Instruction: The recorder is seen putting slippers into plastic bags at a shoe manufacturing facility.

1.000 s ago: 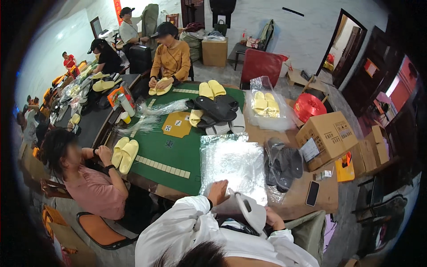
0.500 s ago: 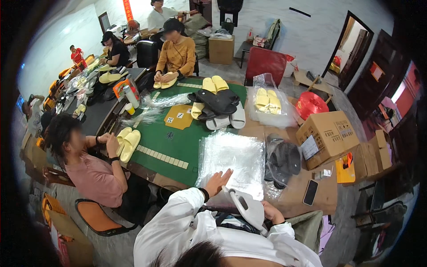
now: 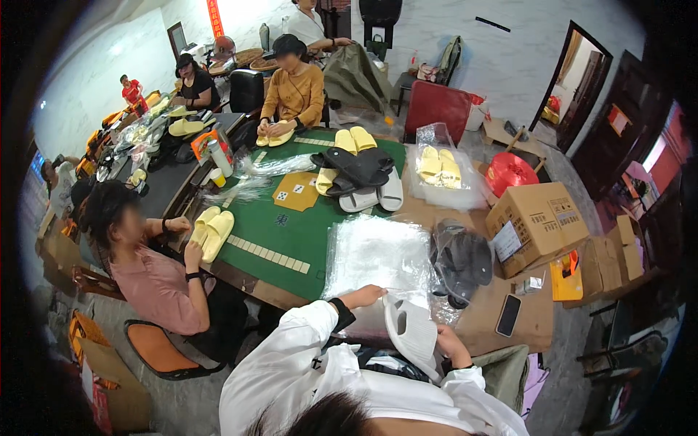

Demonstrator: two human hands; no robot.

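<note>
Your right hand [image 3: 452, 345] grips the pale grey slipper [image 3: 417, 336] lying between it and your left hand [image 3: 363, 296], whose hold I can't tell.

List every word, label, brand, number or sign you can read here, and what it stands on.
Cardboard box: dark printed characters; wording withheld.
White label on that box: print too small to read.
Green mat: a large dark character; wording withheld.
Red wall banner: characters too small to read.
Held light grey slipper: no lettering visible.
Phone: dark screen, no text visible.
</note>
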